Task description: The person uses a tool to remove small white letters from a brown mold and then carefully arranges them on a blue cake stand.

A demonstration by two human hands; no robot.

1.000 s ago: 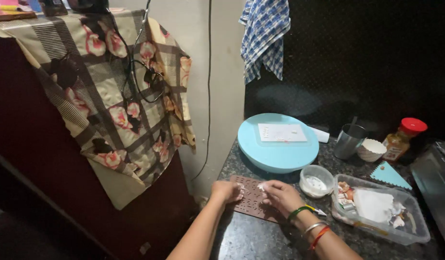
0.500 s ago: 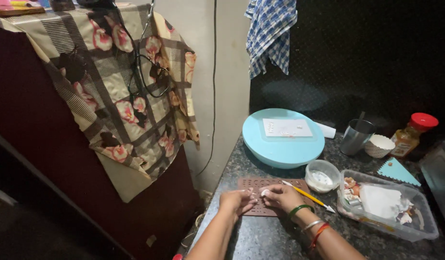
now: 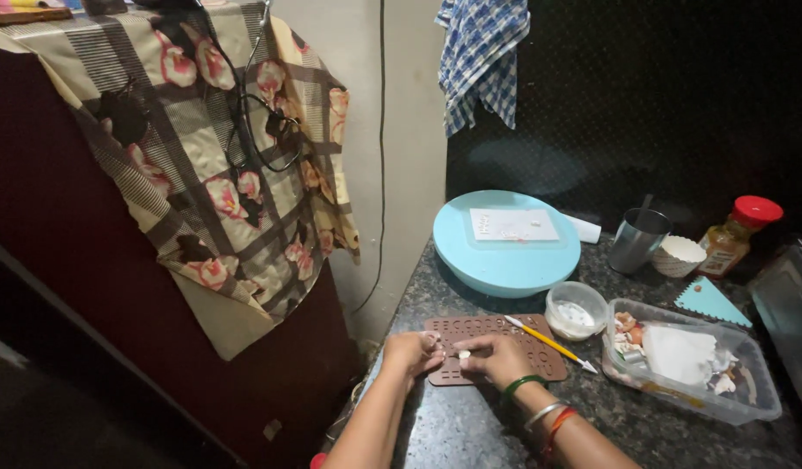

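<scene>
Fingertips of the right hand [image 3: 492, 356] pinch a small white piece [image 3: 464, 354]; the left hand [image 3: 411, 352] closes in beside it, touching. Both grips sit over the near-left end of the brown letter mould [image 3: 496, 346], whose long axis runs left-right on the worktop [image 3: 470, 426]. A yellow tool [image 3: 548, 343] lies across the mould's right side.

Pretty dim kitchen corner here: dark speckled stone counter [image 3: 470, 426] against a black dotted wall [image 3: 661, 104], with a plain cream wall [image 3: 409, 130] beside it. A blue checked towel [image 3: 481, 61] hangs up top, and a floral plaid cloth [image 3: 201, 165] drapes over a dark maroon cabinet [image 3: 79, 287] on the left.
</scene>
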